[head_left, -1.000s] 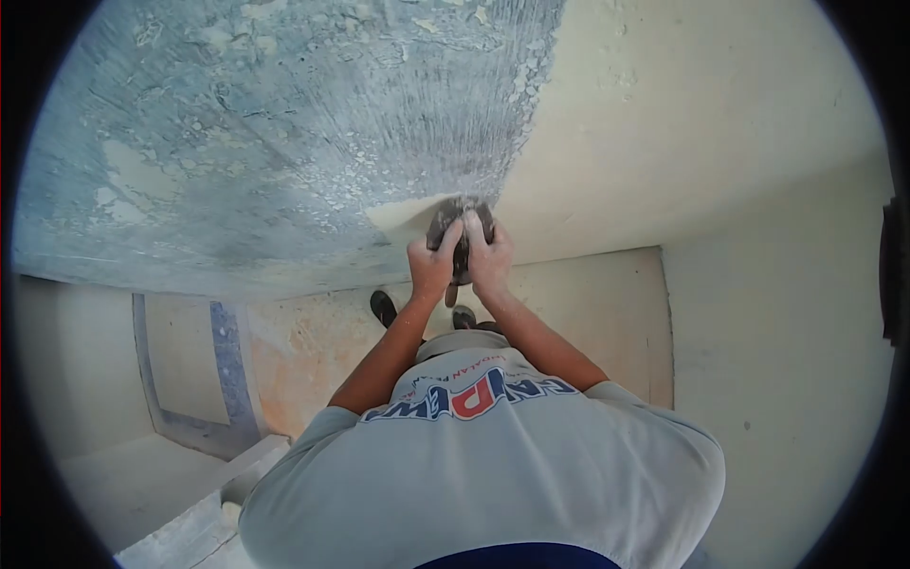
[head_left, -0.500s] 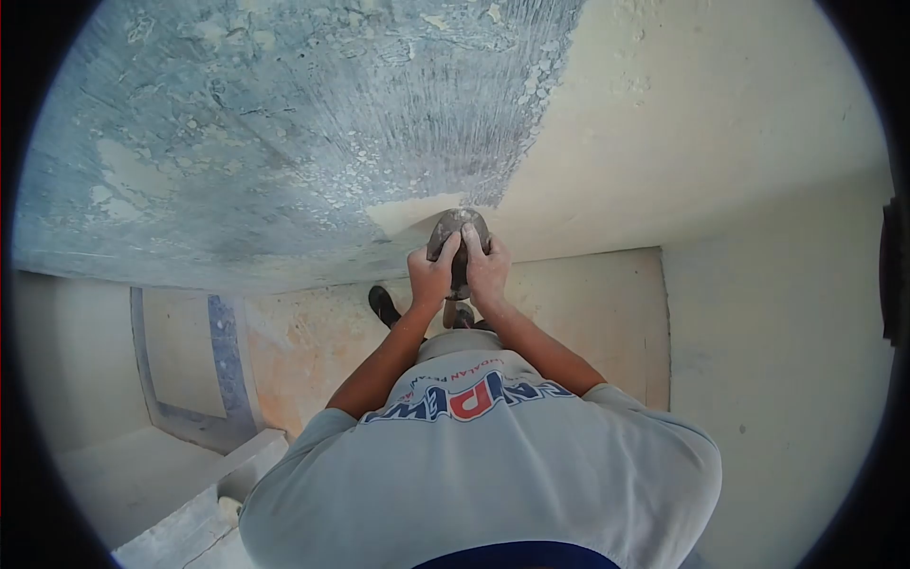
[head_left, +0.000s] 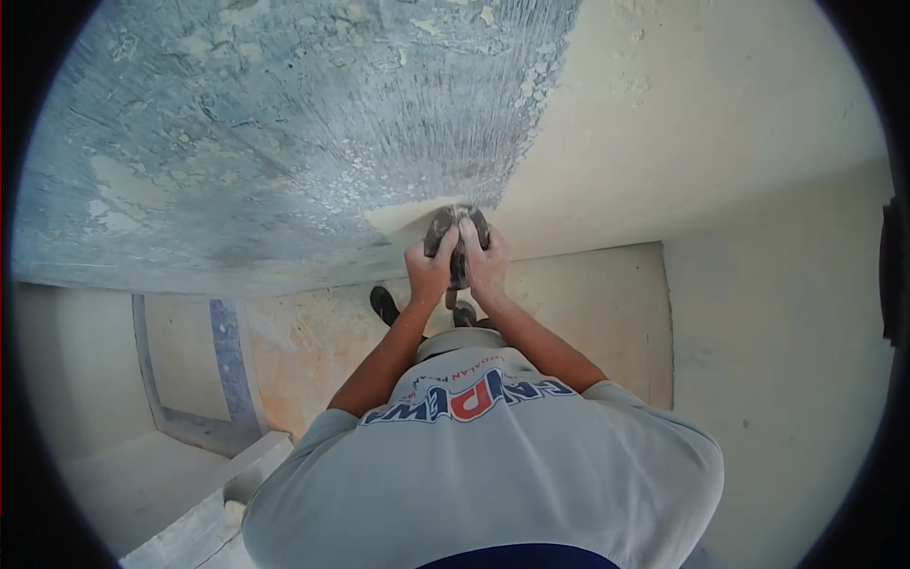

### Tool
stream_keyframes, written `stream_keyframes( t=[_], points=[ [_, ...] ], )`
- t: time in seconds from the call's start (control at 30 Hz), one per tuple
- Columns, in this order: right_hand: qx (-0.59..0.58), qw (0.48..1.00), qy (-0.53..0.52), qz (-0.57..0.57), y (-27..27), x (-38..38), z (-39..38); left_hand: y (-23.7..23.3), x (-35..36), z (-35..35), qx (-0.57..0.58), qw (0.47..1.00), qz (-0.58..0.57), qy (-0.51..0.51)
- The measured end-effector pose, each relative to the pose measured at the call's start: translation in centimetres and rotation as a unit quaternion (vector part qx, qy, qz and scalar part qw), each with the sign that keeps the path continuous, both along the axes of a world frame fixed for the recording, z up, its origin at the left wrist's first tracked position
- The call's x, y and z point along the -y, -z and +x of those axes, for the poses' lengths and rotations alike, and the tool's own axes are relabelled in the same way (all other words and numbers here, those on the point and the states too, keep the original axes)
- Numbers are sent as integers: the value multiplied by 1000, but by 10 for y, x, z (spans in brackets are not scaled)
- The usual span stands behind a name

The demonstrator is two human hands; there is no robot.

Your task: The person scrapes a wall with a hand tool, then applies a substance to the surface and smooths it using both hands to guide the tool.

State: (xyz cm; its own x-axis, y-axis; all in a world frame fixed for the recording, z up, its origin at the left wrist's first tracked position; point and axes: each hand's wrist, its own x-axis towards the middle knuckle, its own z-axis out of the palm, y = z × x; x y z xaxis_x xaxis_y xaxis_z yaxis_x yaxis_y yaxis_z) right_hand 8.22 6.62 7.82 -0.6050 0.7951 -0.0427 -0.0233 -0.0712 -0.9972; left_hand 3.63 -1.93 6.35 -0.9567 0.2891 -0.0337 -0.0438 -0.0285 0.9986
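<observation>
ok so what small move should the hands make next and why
Perhaps push the dark, rounded hand tool over the scratched blue-grey wall surface: the bare left hand and bare right hand both grip it, and cream patches mark that surface.

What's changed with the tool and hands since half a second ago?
The dark tool has tipped, so its broad face shows less, and its handle has shifted up the picture, away from the shoes. It looks close to its angle a second ago. Nothing was newly gripped or released: the left hand and right hand still hold it. The shoes look unmoved.
</observation>
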Motion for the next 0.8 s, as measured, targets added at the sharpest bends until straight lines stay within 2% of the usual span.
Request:
stream_keyframes(
  t=[0.1, 0.17, 0.2, 0.3, 0.4, 0.43, 0.47, 0.5, 0.57, 0.6, 0.7, 0.77, 0.8],
  points=[
    [5, 999, 13, -30, 9, 0, 3, -9, -4, 6, -28, 1000, -1, -11],
    [21, 1000, 3, 22, -29, -2, 1, -40, -6, 2, -34, 998, 42, -27],
    [28, 999, 1, 18, -26, 0, 5, -37, 1, -3, -10, 1000, -13, 9],
    [10, 1000, 6, 9, -20, 1, 2, -7, 1, 4, 1, 1000, -21, -5],
    [-5, 1000, 16, -1, -13, 0, 2, -28, -9, 0, -54, 998, 24, -23],
    [-6, 1000, 6, 15, -34, -3, -1, -47, -8, 0, -81, 996, 33, -36],
    [-2, 1000, -5, 28, -54, -5, 0, -61, -2, -2, -27, 1000, -16, -3],
    [-17, 1000, -18, -14, -45, -5, -1, -55, 2, 5, -23, 1000, -19, -5],
    [24, 999, -5, 22, -26, -2, 4, -31, 0, 1, -23, 999, -26, 6],
    [-3, 999, 3, -41, 3, 0, 3, -2, -3, 4, -12, 999, 28, -7],
    [26, 1000, 12, 3, -23, -3, 3, -34, -7, 3, -65, 997, 28, -29],
    [-10, 1000, -10, -26, -35, -7, -1, -53, -5, -1, -29, 999, 27, -1],
    [-31, 999, 1, -13, -35, -5, -1, -42, -4, -2, -18, 1000, -7, 2]
  ],
)
